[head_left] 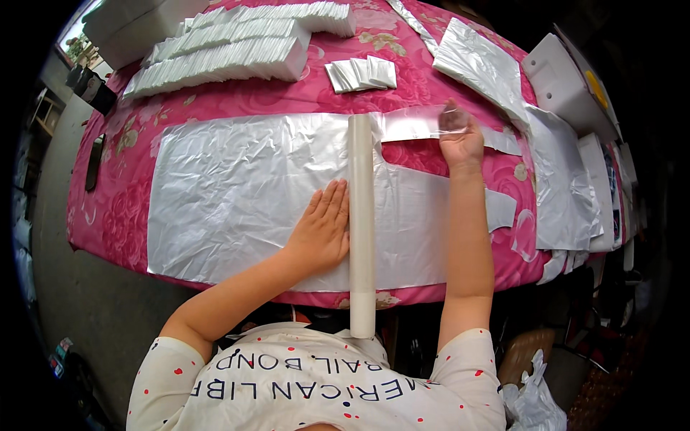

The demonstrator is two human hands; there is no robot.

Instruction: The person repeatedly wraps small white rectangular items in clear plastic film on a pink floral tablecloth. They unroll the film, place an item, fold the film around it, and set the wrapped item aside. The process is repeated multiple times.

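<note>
A silvery-white plastic carrier bag [237, 194] lies spread over the pink flowered tablecloth [122, 230], its cut-out handle end to the right. Across it, running from far to near, rests a pale tube [361, 230] whose near end juts past the table edge. My left hand [323, 224] is open and flat on the bag, fingertips beside the tube. Beyond the handle cut-out, my right hand [462, 140] is closed on the far handle strip, which looks lifted; thin see-through film covers some of the fingers.
Rows of folded white packets [223, 68] stand at the far left, with a small fanned pile [361, 75] nearer the middle. More flat plastic bags [564, 187] hang over the right edge beside a white box [571, 86]. A dark phone [94, 164] and black container [91, 90] are at left.
</note>
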